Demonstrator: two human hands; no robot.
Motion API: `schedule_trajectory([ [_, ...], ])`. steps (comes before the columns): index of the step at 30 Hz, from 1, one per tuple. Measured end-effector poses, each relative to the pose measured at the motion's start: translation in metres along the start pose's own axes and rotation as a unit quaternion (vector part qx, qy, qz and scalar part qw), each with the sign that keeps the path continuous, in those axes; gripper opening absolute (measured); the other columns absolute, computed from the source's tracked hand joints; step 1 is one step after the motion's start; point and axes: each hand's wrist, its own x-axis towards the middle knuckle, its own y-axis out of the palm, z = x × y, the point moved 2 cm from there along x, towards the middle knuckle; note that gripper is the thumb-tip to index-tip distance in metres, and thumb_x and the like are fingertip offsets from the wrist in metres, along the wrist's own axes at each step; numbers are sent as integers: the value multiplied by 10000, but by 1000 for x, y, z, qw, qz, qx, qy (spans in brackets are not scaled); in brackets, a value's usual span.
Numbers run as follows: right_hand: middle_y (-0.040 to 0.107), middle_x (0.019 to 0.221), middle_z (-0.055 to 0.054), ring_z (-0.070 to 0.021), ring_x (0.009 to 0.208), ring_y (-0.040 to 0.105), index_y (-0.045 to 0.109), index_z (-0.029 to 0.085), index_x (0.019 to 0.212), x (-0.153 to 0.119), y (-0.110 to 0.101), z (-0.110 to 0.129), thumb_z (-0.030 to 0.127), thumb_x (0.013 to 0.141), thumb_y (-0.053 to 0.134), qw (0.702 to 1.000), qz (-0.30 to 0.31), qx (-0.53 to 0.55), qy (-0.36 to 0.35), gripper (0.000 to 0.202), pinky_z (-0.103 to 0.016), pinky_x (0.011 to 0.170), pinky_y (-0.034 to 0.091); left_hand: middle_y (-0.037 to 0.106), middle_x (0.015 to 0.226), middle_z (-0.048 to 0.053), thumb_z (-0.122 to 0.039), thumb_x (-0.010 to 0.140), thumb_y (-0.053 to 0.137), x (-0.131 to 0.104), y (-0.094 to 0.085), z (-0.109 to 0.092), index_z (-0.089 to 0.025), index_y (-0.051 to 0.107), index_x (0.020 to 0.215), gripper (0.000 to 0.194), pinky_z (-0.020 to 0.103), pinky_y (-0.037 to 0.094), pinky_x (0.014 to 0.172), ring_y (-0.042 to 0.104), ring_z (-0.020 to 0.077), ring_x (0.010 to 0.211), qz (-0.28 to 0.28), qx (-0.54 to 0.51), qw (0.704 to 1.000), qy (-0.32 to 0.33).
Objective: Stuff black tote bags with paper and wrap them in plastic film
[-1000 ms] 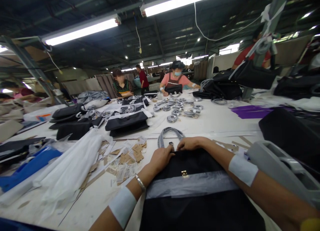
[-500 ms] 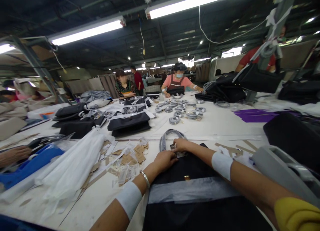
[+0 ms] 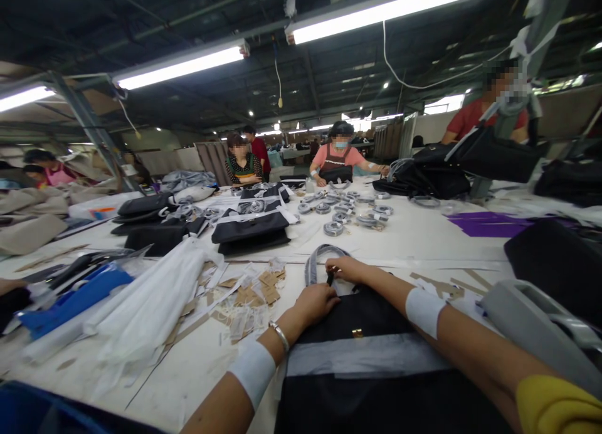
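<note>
A black handbag (image 3: 376, 312) lies on the table in front of me, with a gold clasp (image 3: 357, 333) and a band of translucent grey wrapping (image 3: 362, 355) across it. My left hand (image 3: 316, 305) is closed on the bag's top left corner, its fingers bent over a small black tab (image 3: 330, 277) there. From above, my right hand (image 3: 347, 269) pinches the top end of that tab. Beyond both hands arches a grey wrapped strap (image 3: 311, 266). My fingers partly hide where the tab meets the bag.
Left of the bag lie brown card tags (image 3: 263, 288) and white wrapping sheets (image 3: 155, 290). Further off are stacked black bags (image 3: 251, 227) and coiled grey straps (image 3: 333, 228). A grey plastic object (image 3: 531, 321) stands at right. Co-workers stand across the table.
My right hand has lifted slightly off my left, and the black tab now shows upright between them. The view has shifted a little. At far left, another person's hand has moved mostly out of sight.
</note>
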Motion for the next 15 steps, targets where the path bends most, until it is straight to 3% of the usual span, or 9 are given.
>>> schedule_trajectory([
  [7, 646, 1105, -70, -190, 938, 643, 621, 154, 1128, 2, 6, -5, 354, 959, 594, 985, -82, 135, 69, 263, -390, 813, 560, 726, 1001, 53, -384, 946, 524, 2, 3, 3, -230, 725, 1004, 260, 313, 505, 824, 663, 231, 944, 5, -18, 1000, -10],
  [11, 684, 1053, -84, -186, 885, 667, 647, 154, 1111, 1, -8, 1, 417, 970, 551, 962, -125, 220, 101, 314, -336, 727, 574, 723, 1061, 26, -370, 926, 562, -1, 0, 4, -263, 682, 1101, 238, 299, 501, 837, 660, 216, 972, -8, -34, 999, -19],
  [15, 736, 983, -67, -203, 888, 677, 739, 171, 997, -28, -27, 21, 488, 900, 581, 953, -120, 270, 69, 367, -289, 733, 551, 733, 1043, 2, -359, 907, 586, -2, -1, 7, -266, 676, 1089, 223, 282, 505, 811, 673, 201, 940, -2, -55, 998, -29],
])
